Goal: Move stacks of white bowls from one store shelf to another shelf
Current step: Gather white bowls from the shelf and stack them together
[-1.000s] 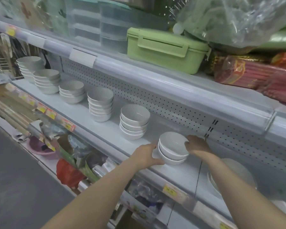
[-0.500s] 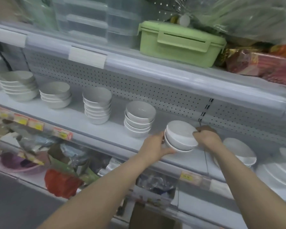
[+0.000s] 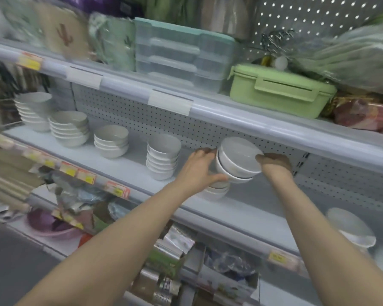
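Both hands are closed on one short stack of glossy white ceramic bowls (image 3: pixel 239 160), held between them and tilted so the top bowl's mouth faces up and towards the camera. The left hand (image 3: pixel 199 168) wraps the stack's left side, with the fingers reaching behind the rim and the thumb pressed low against the lower bowl. The right hand (image 3: pixel 274 164) grips the right rim with curled fingers.

The held stack sits below and left of the pale green plastic lunch box with a clip lid (image 3: pixel 281 89), in front of the grey perforated back panel (image 3: pixel 186 129). Directly under it, a few more white bowls (image 3: pixel 217 191) rest on the pale middle shelf (image 3: pixel 252 206); whether the held stack touches them cannot be told.

Further left of the lunch box and lower, four more stacks stand in a row on the same shelf: a tall white stack (image 3: pixel 163 157), a shorter stack (image 3: pixel 111 141), a wider stack (image 3: pixel 69 128) and the farthest stack (image 3: pixel 34 111). Below and right of the lunch box, wide white bowls (image 3: pixel 352 226) sit on that shelf too.

Just left of the lunch box, on its own upper shelf (image 3: pixel 230 120), stand clear plastic boxes with a teal lid (image 3: pixel 181 51). Yellow and red price tags (image 3: pixel 117 191) line the middle shelf's front edge.
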`<state>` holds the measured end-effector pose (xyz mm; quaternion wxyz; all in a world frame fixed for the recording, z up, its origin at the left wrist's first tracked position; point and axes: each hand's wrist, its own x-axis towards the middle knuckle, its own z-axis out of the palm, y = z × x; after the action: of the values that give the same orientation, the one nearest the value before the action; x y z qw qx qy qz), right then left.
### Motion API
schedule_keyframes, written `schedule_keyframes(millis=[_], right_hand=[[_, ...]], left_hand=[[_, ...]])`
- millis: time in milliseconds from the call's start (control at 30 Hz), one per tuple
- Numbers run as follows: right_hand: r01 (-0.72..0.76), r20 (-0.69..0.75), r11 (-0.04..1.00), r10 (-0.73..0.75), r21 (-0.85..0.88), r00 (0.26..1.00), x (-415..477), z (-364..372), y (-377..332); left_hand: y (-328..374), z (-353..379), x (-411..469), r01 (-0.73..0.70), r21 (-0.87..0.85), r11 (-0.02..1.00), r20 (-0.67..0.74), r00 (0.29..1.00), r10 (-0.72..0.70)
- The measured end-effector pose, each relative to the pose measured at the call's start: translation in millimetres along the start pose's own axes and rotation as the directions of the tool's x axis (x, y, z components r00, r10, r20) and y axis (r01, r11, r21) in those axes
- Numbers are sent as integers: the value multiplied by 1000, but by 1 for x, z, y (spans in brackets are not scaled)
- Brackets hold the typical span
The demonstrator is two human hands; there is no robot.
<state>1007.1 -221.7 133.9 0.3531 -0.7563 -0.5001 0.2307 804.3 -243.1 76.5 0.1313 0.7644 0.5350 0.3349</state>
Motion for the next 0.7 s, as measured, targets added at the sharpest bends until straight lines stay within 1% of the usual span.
schedule_keyframes(millis=[133,300,533,600,700], right_hand=[[-17,4,1000,17,-12,1000,5,23,-17],[16,0,1000,-16,-25,1000,20,30,-14],[24,7,1000,-24,3,1000,23,49,-13],[47,19,999,-46,-11,999,24,53,-14],[71,44,995,-68,-74,997,26,59,-18]], left_hand=[[-21,-7,9,66,9,998,80,995,-66],[-24,-3,18,119,-36,992,118,986,-114],[-46,10,12,110,-173,979,78,992,-98],[-52,12,13,138,-186,973,110,987,-119],[-57,11,17,151,-172,973,161,979,-123]])
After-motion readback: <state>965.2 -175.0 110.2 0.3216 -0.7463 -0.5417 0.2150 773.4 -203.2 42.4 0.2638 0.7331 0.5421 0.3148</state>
